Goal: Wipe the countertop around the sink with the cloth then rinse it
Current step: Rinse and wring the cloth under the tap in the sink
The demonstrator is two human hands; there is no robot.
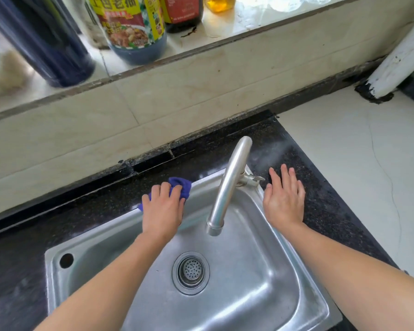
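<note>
Speckled black stone countertop (pixel 93 206) around a dull steel sink (pixel 261 283).
Crumpled purple cloth (pixel 181 185) bunches under the left hand (pixel 163 211), gripped by its curled fingers — right hand (pixel 285 199) lies flat, fingers straight.

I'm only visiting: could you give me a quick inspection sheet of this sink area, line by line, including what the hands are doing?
Surface: dark speckled countertop around a steel sink; a pale hazy patch lies beyond the right hand.
Job's things: blue cloth bunched at the sink's back rim, left of the faucet; no water seen running.
Clutter: nothing seen; a strainer sits in the drain.
Hands: left hand grips the cloth; right hand rests flat on the countertop, right of the faucet.
Cables: nothing seen.
Surroundings: tiled wall; on the ledge above it, a sauce bottle and a dark cylinder; a white pipe at right.
</note>
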